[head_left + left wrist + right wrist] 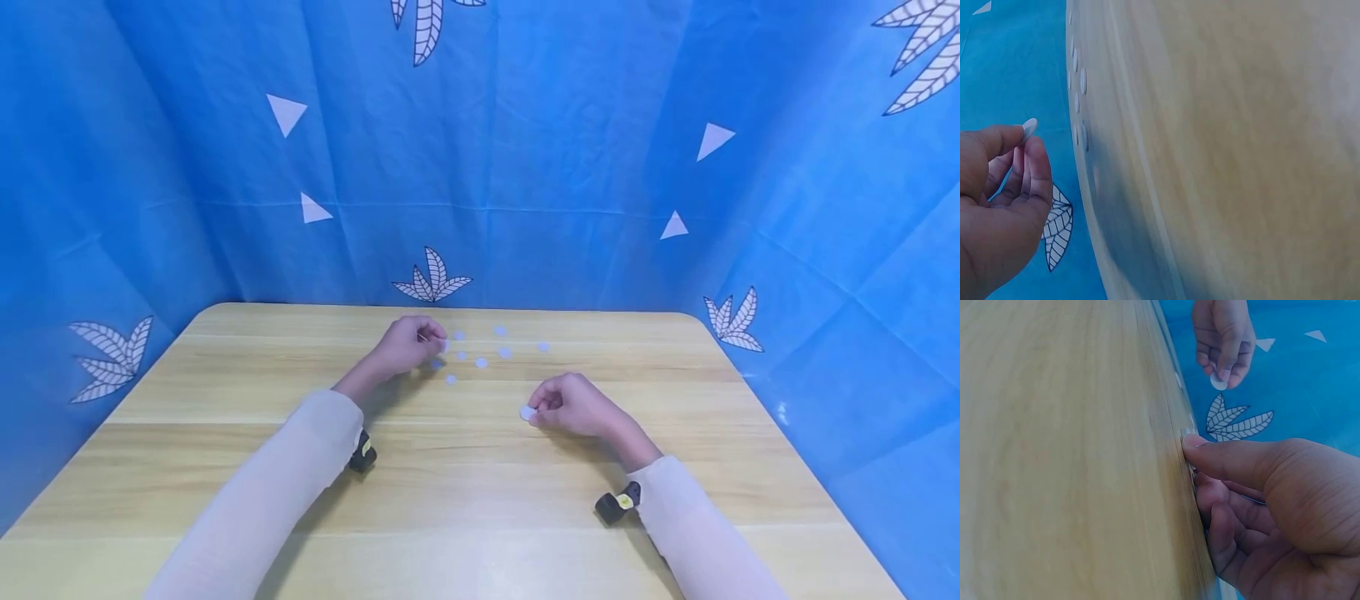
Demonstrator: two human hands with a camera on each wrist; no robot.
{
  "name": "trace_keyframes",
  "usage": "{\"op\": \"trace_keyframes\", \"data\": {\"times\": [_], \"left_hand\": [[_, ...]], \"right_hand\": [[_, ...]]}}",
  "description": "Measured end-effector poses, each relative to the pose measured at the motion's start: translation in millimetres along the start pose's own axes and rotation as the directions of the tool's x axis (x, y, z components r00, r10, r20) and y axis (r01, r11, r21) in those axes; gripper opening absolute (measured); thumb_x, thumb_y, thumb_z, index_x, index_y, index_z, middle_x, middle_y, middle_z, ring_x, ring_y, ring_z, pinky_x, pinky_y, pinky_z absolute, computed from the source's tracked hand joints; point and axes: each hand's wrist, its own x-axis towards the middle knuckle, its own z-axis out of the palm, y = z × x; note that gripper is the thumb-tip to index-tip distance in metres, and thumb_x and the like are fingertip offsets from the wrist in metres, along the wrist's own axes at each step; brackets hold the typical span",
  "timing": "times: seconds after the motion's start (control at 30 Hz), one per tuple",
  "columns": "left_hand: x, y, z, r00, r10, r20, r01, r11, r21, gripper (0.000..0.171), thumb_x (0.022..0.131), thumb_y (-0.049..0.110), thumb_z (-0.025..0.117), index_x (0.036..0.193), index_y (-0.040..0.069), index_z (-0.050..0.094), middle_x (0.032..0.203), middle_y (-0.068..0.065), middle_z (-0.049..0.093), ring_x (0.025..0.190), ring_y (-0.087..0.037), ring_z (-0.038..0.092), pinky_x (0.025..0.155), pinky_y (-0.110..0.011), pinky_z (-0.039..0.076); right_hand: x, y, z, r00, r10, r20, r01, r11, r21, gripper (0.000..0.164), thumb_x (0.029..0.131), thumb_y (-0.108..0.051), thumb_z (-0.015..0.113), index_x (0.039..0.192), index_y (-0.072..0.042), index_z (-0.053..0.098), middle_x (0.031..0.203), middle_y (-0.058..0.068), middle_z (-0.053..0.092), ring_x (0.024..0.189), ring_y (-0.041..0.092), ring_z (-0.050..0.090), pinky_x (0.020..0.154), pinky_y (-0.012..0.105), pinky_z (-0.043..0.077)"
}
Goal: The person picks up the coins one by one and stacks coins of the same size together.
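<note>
Two arms (258, 500) outstretched, left hand (407, 345) pinching a white disc (1030, 127), right hand (576, 406) pinching another disc (527, 412)

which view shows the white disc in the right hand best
Head view: most of the white disc shows beyond the right hand. Right wrist shows at most a sliver by the thumb; left wrist shows none.

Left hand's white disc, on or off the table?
Off. The left hand pinches the white disc clear of the table in both wrist views.
</note>
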Motion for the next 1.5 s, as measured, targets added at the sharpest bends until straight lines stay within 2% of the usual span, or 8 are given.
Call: {"op": "trace_keyframes", "data": {"times": [0.23, 0.5, 0.93, 1.27, 1.5], "left_hand": [[-0.6, 6.1, 7.0, 0.997, 0.066, 0.033, -0.066, 0.998, 0.009, 0.015, 0.096, 0.011, 0.068, 0.110, 0.005, 0.069, 0.101, -0.008, 0.067, 0.093, -0.022, 0.063, 0.085, -0.034, 0.055], [-3.4, 9.1, 13.0, 0.997, 0.067, 0.042, -0.068, 0.997, 0.021, 0.012, 0.096, 0.007, 0.068, 0.108, 0.004, 0.069, 0.100, -0.008, 0.068, 0.089, -0.020, 0.065, 0.077, -0.029, 0.058], [-8.9, 24.9, 24.8, 0.994, 0.077, 0.075, -0.080, 0.996, 0.048, 0.010, 0.096, 0.006, 0.067, 0.106, 0.006, 0.069, 0.099, -0.005, 0.067, 0.091, -0.019, 0.063, 0.086, -0.031, 0.055], [-10.4, 30.8, 34.2, 0.989, 0.090, 0.114, -0.093, 0.995, 0.023, 0.010, 0.096, 0.003, 0.067, 0.105, 0.003, 0.069, 0.097, -0.006, 0.068, 0.087, -0.022, 0.066, 0.076, -0.028, 0.058], [-14.3, 34.2, 42.6, 0.987, 0.094, 0.131, -0.100, 0.994, 0.043, 0.010, 0.094, 0.001, 0.068, 0.104, 0.005, 0.070, 0.098, -0.004, 0.067, 0.091, -0.018, 0.063, 0.085, -0.029, 0.056]], "right_hand": [[-1, -2, 0, 1.000, -0.006, -0.007, 0.006, 1.000, -0.013, 0.014, 0.087, -0.015, 0.082, 0.098, -0.011, 0.076, 0.084, -0.003, 0.069, 0.077, 0.015, 0.062, 0.071, 0.030, 0.054], [1, -3, 1, 1.000, -0.023, -0.012, 0.023, 0.999, -0.031, 0.013, 0.086, -0.014, 0.083, 0.096, -0.011, 0.076, 0.083, -0.004, 0.068, 0.077, 0.015, 0.061, 0.071, 0.030, 0.054], [-1, -6, 0, 1.000, -0.018, -0.006, 0.018, 1.000, -0.016, 0.011, 0.086, -0.012, 0.082, 0.095, -0.010, 0.075, 0.082, -0.002, 0.068, 0.075, 0.016, 0.060, 0.069, 0.029, 0.053], [-2, -7, 0, 1.000, -0.029, -0.011, 0.029, 0.999, -0.019, 0.011, 0.086, -0.011, 0.082, 0.095, -0.009, 0.076, 0.081, -0.003, 0.068, 0.074, 0.016, 0.061, 0.068, 0.028, 0.052], [-1, -5, 0, 0.999, -0.035, -0.011, 0.035, 0.999, -0.003, 0.011, 0.086, -0.012, 0.082, 0.095, -0.010, 0.076, 0.081, -0.003, 0.069, 0.074, 0.016, 0.062, 0.069, 0.028, 0.053]]}}
